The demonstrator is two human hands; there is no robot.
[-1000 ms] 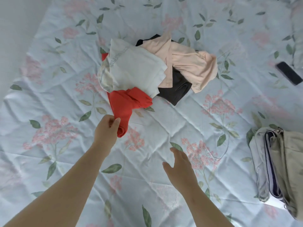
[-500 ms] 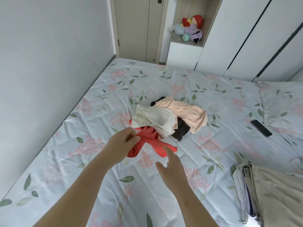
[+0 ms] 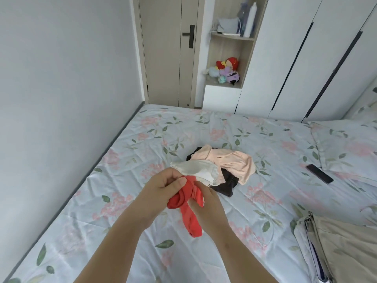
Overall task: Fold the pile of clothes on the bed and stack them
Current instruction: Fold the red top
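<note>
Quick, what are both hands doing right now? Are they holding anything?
Left hand: closed, gripping the bunched-up red garment.
Right hand: closed, fingers curled into the same red garment.

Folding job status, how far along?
Done: a folded stack lies on the bed, at the right. In hand: left hand and right hand grip the red garment, bunched, not yet folded. Left: white piece, pink piece and dark piece lie crumpled in the pile.
</note>
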